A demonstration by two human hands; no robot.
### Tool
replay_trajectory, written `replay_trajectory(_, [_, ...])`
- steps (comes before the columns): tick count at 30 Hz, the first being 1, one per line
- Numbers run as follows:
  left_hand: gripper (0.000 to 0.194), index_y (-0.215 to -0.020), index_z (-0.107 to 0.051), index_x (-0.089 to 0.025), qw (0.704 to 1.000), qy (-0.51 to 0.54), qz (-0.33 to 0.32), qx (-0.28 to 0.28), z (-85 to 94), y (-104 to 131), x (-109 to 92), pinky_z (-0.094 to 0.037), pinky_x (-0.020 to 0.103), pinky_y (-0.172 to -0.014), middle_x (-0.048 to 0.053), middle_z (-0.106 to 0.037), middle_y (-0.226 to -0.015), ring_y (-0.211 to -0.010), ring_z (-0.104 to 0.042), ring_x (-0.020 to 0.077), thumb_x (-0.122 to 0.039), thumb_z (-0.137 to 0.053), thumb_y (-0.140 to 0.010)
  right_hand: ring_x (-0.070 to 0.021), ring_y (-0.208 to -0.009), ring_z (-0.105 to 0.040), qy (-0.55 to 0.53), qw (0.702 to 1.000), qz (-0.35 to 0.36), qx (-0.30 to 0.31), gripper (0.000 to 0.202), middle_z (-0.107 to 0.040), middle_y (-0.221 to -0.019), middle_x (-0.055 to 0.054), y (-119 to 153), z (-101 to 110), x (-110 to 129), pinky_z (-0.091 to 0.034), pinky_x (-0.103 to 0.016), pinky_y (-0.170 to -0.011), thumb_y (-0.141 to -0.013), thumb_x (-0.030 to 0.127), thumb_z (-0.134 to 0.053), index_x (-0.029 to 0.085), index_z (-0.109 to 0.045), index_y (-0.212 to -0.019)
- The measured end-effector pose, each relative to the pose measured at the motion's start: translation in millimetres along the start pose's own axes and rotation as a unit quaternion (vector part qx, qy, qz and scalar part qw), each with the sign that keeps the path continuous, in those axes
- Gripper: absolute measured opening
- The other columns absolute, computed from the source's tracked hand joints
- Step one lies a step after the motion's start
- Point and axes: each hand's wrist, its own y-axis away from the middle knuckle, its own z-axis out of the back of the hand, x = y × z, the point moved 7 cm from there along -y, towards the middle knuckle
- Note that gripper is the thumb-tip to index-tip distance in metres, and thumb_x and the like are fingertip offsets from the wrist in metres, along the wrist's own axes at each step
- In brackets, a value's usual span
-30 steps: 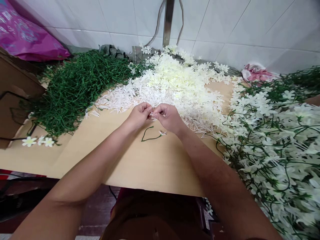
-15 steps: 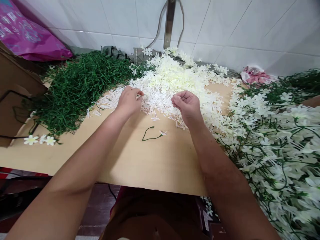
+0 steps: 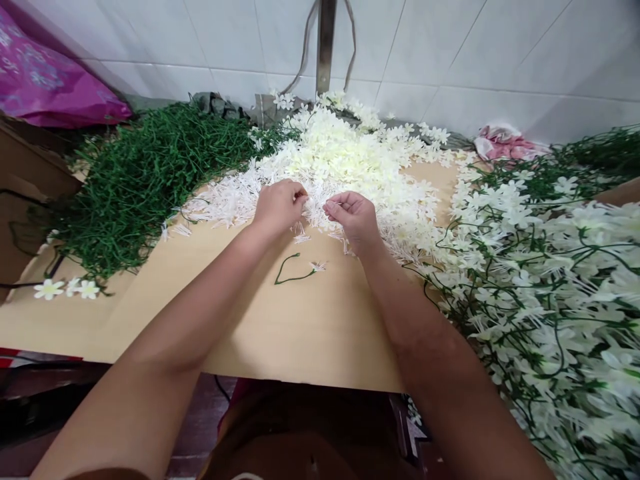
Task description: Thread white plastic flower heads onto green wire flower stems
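Observation:
My left hand [image 3: 283, 203] is at the front edge of a pile of thin white flower pieces [image 3: 235, 193], its fingers curled together; what they pinch is too small to name. Close by on the right, my right hand [image 3: 353, 217] has thumb and forefinger pressed together, with something tiny and indistinct between them. The hands do not touch. Nearer to me a bent green stem [image 3: 293, 278] with a small white piece at its tip lies on the tan board [image 3: 300, 333]. White and pale yellow petals [image 3: 340, 147] are heaped behind both hands.
Green stems [image 3: 150, 167] form a large heap at the left, beside a cardboard box [image 3: 30, 200] and a purple bag [image 3: 55, 87]. Finished-looking white flowers on stems [image 3: 560, 300] fill the right side. A pink and white cloth [image 3: 507, 142] lies by the tiled wall.
The hands have come closer together, the left moving right and slightly down within the white pieces. The whole view has shifted slightly, while the bent stem stays on the board.

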Motion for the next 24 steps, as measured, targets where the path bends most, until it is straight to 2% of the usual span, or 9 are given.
replay_trajectory(3, [0.021, -0.090, -0.069, -0.018, 1.000, 0.017, 0.015, -0.022, 8.9, 6.3, 2.2, -0.041, 0.034, -0.074, 0.008, -0.072, -0.092, -0.083, -0.063, 0.0222, -0.025, -0.050, -0.084, -0.0102, -0.063, -0.053, 0.021, 1.000, 0.003, -0.003, 0.028, -0.061, -0.067, 0.001, 2.2, -2.7, -1.2, -0.049, -0.030, -0.065, -0.062, 0.041, -0.078, 0.019, -0.062, -0.071])
replay_trajectory(7, [0.024, -0.090, -0.067, -0.017, 0.997, -0.050, -0.035, -0.037, 15.9, 23.0, -18.7, -0.039, 0.040, -0.083, 0.011, -0.072, -0.091, -0.087, -0.065, 0.0257, -0.021, -0.044, -0.086, -0.0123, -0.073, -0.057, 0.021, 1.000, 0.006, 0.011, 0.032, -0.063, -0.078, 0.000, 8.5, -16.3, 0.8, -0.053, -0.033, -0.075, -0.063, 0.044, -0.078, 0.020, -0.061, -0.073])
replay_trajectory(10, [0.025, -0.091, -0.066, -0.016, 0.994, -0.070, -0.071, -0.041, 15.9, 33.7, -31.9, -0.038, 0.042, -0.085, 0.012, -0.071, -0.087, -0.085, -0.065, 0.0264, -0.019, -0.041, -0.087, -0.0116, -0.072, -0.057, -0.019, 0.999, -0.030, 0.026, 0.037, -0.060, -0.073, 0.002, 13.6, -25.5, -1.6, -0.056, -0.032, -0.073, -0.061, 0.048, -0.079, 0.020, -0.058, -0.073])
replay_trajectory(12, [0.024, -0.089, -0.065, -0.017, 0.995, -0.051, -0.075, -0.050, 15.9, 37.6, -32.3, -0.038, 0.042, -0.084, 0.011, -0.071, -0.086, -0.084, -0.065, 0.0254, -0.018, -0.042, -0.086, -0.0099, -0.068, -0.056, -0.036, 0.998, -0.056, 0.021, 0.040, -0.057, -0.068, 0.004, 15.9, -26.8, -4.7, -0.057, -0.030, -0.070, -0.058, 0.048, -0.081, 0.020, -0.056, -0.071])
replay_trajectory(14, [0.019, -0.088, -0.064, -0.017, 0.996, 0.008, -0.060, -0.060, 16.0, 39.3, -26.4, -0.040, 0.039, -0.082, 0.008, -0.070, -0.085, -0.083, -0.063, 0.0230, -0.018, -0.044, -0.084, -0.0078, -0.063, -0.054, -0.038, 0.997, -0.074, 0.007, 0.041, -0.056, -0.064, 0.005, 16.7, -24.3, -8.0, -0.057, -0.028, -0.067, -0.056, 0.047, -0.082, 0.020, -0.055, -0.069])
replay_trajectory(17, [0.012, -0.086, -0.061, -0.018, 0.985, 0.162, -0.017, -0.061, 13.8, 39.4, -12.2, -0.043, 0.033, -0.076, 0.004, -0.067, -0.082, -0.078, -0.060, 0.0180, -0.019, -0.051, -0.080, -0.0066, -0.056, -0.055, -0.035, 0.995, -0.089, 0.006, 0.041, -0.056, -0.059, 0.007, 15.6, -22.0, -12.1, -0.056, -0.025, -0.061, -0.055, 0.045, -0.083, 0.019, -0.054, -0.068])
replay_trajectory(19, [0.009, -0.085, -0.059, -0.018, 0.960, 0.275, 0.031, -0.051, 9.8, 38.6, -1.4, -0.044, 0.029, -0.071, 0.002, -0.063, -0.077, -0.073, -0.057, 0.0148, -0.017, -0.054, -0.077, -0.0067, -0.054, -0.055, -0.033, 0.996, -0.087, 0.017, 0.040, -0.055, -0.058, 0.007, 13.9, -22.9, -12.9, -0.055, -0.025, -0.059, -0.057, 0.042, -0.083, 0.020, -0.053, -0.069])
replay_trajectory(21, [0.009, -0.084, -0.057, -0.018, 0.922, 0.376, 0.083, -0.034, 4.8, 38.5, 7.9, -0.044, 0.027, -0.068, 0.000, -0.059, -0.071, -0.069, -0.056, 0.0129, -0.016, -0.056, -0.075, -0.0065, -0.053, -0.055, -0.025, 0.997, -0.067, 0.024, 0.037, -0.055, -0.059, 0.007, 12.1, -24.0, -10.8, -0.055, -0.025, -0.059, -0.060, 0.040, -0.081, 0.020, -0.053, -0.070])
replay_trajectory(24, [0.011, -0.083, -0.057, -0.017, 0.875, 0.465, 0.132, -0.011, 0.9, 40.1, 15.3, -0.043, 0.026, -0.069, -0.001, -0.058, -0.070, -0.071, -0.058, 0.0125, -0.016, -0.059, -0.072, -0.0064, -0.056, -0.054, 0.007, 1.000, -0.012, 0.014, 0.030, -0.055, -0.062, 0.006, 11.2, -23.6, -2.4, -0.054, -0.026, -0.060, -0.067, 0.036, -0.077, 0.021, -0.052, -0.070])
